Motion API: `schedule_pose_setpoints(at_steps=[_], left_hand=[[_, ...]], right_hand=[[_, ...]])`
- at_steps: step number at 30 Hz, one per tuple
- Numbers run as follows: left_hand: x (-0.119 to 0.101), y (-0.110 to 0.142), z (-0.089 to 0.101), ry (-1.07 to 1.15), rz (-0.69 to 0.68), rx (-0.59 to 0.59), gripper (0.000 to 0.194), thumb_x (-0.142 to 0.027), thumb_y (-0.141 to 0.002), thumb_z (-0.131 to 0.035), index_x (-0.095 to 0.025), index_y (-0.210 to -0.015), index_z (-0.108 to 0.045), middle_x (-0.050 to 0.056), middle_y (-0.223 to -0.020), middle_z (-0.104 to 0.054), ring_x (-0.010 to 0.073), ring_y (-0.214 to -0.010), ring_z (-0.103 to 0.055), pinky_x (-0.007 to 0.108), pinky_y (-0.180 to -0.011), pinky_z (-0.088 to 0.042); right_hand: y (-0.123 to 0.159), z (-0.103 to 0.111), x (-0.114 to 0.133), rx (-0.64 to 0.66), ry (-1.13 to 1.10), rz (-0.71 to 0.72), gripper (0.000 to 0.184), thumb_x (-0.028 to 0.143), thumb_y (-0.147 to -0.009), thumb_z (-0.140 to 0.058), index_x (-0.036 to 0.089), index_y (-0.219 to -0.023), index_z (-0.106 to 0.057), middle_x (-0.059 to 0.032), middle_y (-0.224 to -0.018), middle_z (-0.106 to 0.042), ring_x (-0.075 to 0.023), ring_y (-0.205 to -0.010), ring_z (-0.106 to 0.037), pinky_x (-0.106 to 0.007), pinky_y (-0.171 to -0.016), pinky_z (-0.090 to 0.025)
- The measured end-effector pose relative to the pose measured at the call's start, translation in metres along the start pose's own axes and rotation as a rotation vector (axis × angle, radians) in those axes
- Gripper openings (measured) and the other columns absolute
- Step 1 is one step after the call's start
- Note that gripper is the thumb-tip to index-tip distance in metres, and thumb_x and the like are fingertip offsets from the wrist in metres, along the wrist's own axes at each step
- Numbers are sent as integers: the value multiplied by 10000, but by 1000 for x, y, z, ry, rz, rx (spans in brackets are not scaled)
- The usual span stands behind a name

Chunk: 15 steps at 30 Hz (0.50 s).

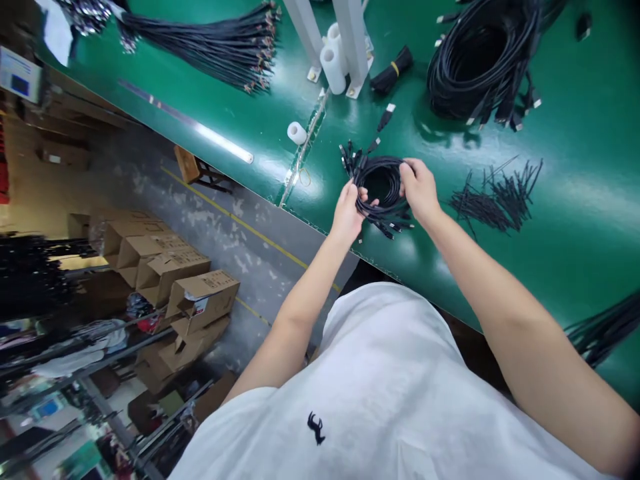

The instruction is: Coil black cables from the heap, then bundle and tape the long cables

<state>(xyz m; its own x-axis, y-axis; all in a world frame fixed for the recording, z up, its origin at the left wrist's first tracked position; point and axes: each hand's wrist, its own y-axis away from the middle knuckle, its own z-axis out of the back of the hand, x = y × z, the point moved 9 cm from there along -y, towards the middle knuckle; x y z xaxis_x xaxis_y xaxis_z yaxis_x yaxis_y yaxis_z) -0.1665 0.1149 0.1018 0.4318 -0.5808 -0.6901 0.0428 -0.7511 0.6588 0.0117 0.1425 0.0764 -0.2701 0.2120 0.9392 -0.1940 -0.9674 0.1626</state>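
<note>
A coiled bundle of black USB cables point(383, 159) is held between my hands, just over the green table's near edge. My left hand point(350, 208) is closed around the coil's left side, some of its fingers showing inside the ring. On the right side, my right hand point(419, 185) pinches the coil between thumb and fingers. Connector ends stick out at the coil's upper left and lower right. Beyond it, a USB plug point(387, 117) lies on the table. A pile of short black ties point(495, 197) is to the right of my right hand.
A larger cable coil point(480, 60) lies at the back right. White posts point(353, 47) rise from the table beside white rolls point(333, 67). A small tied black bundle point(393, 70), a fan of cables point(210, 43) and a metal ruler point(200, 130) lie farther off. Cardboard boxes point(200, 293) stand on the floor, left.
</note>
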Motion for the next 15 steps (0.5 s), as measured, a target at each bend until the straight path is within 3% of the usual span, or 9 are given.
schedule_pose_setpoints(at_steps=[3,6,8,11,13,15], left_hand=[[-1,-39,17,-183,-4,-13,264,-334,-995,-498,-220,-1201,-617,-13,-804,-598,87,-811,-626,328,-922,-548],[5,-61,33,-367,-63,5,278,-366,-968,-548,-221,-1190,-629,5,-821,-628,120,-885,-646,305,-933,-519],[6,-67,40,-479,-129,21,314,-410,-940,-586,-223,-1187,-637,20,-858,-650,145,-950,-650,301,-959,-491],[1,-68,46,-608,-233,46,412,-508,-912,-587,-228,-1211,-626,37,-951,-665,177,-1045,-633,320,-1006,-452],[-2,-68,46,-659,-278,71,468,-569,-895,-571,-236,-1220,-617,42,-1007,-660,187,-1082,-619,329,-1022,-438],[-4,-70,47,-682,-298,92,507,-613,-877,-555,-244,-1221,-612,44,-1038,-650,189,-1096,-609,325,-1017,-438]], right_hand=[[-25,-11,-15,107,38,-81,428,393,-992,-474,97,-1281,-582,-45,-949,-659,-108,-831,-632,-280,-815,-504],[-11,2,-30,202,57,-182,433,273,-946,-543,42,-1311,-570,-82,-1109,-668,-79,-922,-601,-233,-836,-461],[16,24,-44,139,-9,-272,409,225,-947,-520,34,-1305,-566,-102,-1146,-665,-69,-918,-603,-211,-798,-458],[74,55,-71,-92,-83,-393,292,201,-953,-484,86,-1184,-622,-77,-1039,-687,-70,-836,-624,-206,-743,-488],[111,56,-89,-174,-100,-450,260,219,-940,-491,139,-1146,-628,-59,-1010,-683,-96,-813,-635,-234,-719,-518],[131,40,-100,-155,-123,-456,320,262,-927,-504,190,-1226,-593,-60,-1092,-673,-126,-843,-645,-275,-718,-541]])
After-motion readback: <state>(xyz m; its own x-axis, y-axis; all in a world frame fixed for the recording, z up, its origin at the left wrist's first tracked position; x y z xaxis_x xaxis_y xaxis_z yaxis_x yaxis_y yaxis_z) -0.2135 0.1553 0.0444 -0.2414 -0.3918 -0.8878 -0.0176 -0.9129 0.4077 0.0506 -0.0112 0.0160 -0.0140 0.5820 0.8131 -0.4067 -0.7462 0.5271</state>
